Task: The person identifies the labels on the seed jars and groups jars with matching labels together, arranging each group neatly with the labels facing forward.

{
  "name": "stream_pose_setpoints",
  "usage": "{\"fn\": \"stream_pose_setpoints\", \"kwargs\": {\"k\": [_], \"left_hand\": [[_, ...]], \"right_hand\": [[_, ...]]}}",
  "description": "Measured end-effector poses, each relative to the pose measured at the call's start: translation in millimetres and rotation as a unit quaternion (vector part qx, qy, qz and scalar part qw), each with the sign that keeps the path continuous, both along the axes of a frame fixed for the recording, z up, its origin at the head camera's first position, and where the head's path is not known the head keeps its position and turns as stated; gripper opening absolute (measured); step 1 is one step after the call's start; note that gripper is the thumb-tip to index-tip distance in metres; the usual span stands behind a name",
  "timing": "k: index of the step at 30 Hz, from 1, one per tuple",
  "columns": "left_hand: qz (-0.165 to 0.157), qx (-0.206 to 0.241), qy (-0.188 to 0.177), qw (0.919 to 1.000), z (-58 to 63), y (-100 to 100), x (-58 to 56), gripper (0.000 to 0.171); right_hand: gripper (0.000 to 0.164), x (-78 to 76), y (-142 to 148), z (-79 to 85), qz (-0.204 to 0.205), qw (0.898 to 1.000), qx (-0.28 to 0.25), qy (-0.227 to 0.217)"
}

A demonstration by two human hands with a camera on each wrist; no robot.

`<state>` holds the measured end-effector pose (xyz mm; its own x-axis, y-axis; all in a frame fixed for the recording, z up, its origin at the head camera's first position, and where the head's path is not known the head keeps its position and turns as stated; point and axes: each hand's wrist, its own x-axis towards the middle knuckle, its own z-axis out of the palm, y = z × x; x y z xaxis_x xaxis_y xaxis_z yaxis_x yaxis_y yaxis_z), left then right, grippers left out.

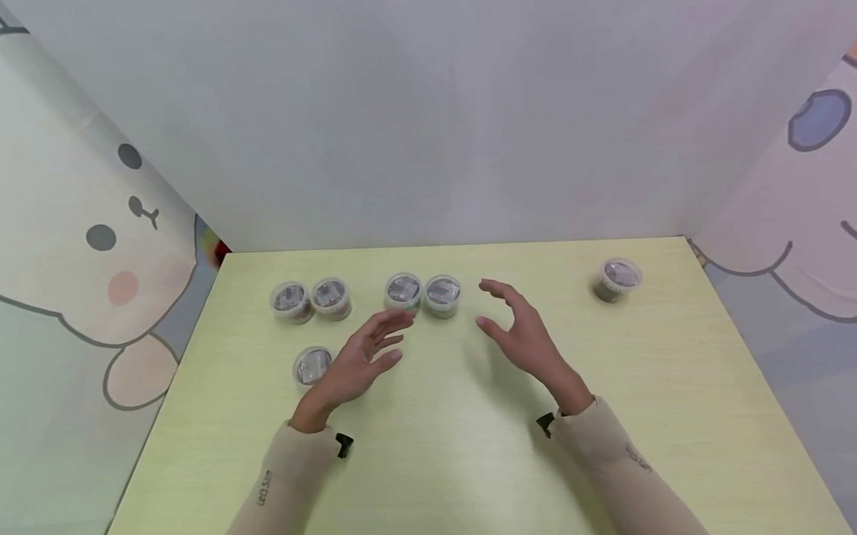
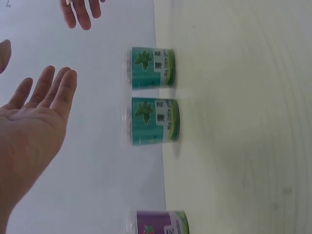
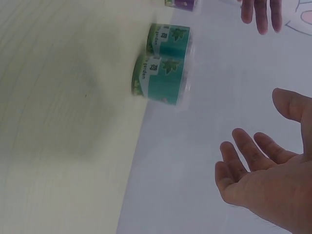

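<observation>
Two small clear-lidded tubs with teal labels, a left one (image 1: 403, 290) and a right one (image 1: 443, 294), stand side by side near the back middle of the table. A leaf picture marks each teal label (image 2: 148, 121). My left hand (image 1: 357, 363) hovers in front of the left teal tub, palm turned inward, with relaxed fingers and nothing held. To the right of the pair, my right hand (image 1: 525, 334) is raised over the table, thumb spread from the lightly bent fingers, also holding nothing. Partly hidden behind my left hand is another lidded tub (image 1: 312, 366).
Farther left, two more tubs (image 1: 292, 302) (image 1: 331, 297) stand close together; a purple label (image 2: 157, 223) shows in the left wrist view. A single tub (image 1: 618, 279) stands at the back right. A pale wall cloth (image 1: 461, 143) rises behind the light wooden table (image 1: 450, 473).
</observation>
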<state>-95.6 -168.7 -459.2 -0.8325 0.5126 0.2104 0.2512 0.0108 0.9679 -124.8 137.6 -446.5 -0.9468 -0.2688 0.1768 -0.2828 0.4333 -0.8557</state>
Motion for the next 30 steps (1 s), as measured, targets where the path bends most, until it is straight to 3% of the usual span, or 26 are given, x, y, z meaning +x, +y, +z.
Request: {"fn": "stream_pose_setpoints", "kwargs": {"k": [12, 23, 30], "left_hand": [[-0.026, -0.006, -0.018, 0.9995, -1.3, 32, -3.6, 0.056], [-0.048, 0.004, -0.023, 0.9986, -14.2, 57, -10.1, 0.057], [-0.052, -0.006, -0.036, 0.998, -15.6, 70, -16.1, 0.057]], "right_hand": [[0.058, 0.0, 31, -4.5, -0.032, 0.999, 0.009, 0.003], [0.056, 3.9, 59, -12.7, -0.064, 0.998, 0.003, 0.018], [0.054, 5.9, 76, -12.4, -0.078, 0.997, -0.001, 0.024]]}}
